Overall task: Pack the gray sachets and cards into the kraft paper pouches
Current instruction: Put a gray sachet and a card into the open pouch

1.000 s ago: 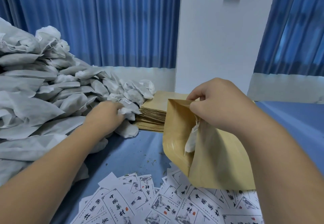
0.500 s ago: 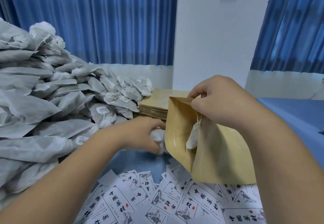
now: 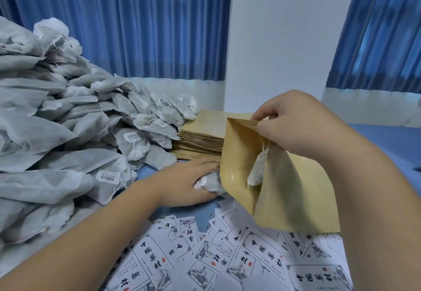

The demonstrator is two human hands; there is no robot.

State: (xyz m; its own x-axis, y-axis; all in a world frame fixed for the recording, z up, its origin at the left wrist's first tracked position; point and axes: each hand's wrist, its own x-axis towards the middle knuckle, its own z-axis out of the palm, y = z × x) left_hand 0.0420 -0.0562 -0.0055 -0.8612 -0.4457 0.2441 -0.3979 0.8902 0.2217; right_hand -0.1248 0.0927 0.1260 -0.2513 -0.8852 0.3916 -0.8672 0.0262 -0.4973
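A large heap of gray sachets (image 3: 57,131) is filling the left side of the frame, piling up toward the upper left; several are showing white barcode labels. Behind it, blue curtains (image 3: 136,28) are hanging across the top of the frame.

At centre-left, the left hand (image 3: 186,181) is reaching in from the lower left. Its fingers are curling round one gray sachet (image 3: 210,183) and gripping it low over the blue table cover (image 3: 387,145). This sachet is sitting right against the lower left edge of the open pouch, outside it.

Just above that hand, a stack of flat kraft pouches (image 3: 202,138) is lying at the foot of the heap, in front of a white wall (image 3: 273,51).

Right of centre, one open kraft pouch (image 3: 284,188) is standing tilted with its mouth facing left and up. Another sachet (image 3: 257,172) is sitting inside it, with its tag string showing at the opening.

The right hand (image 3: 293,126), coming in from the right edge, is pinching the pouch's top rim between thumb and fingers and holding the mouth apart.

Along the bottom of the frame, from centre to right, printed cards (image 3: 227,256) with black characters and small figures are lying scattered and overlapping. The pouch's lower corner is hanging just above them.
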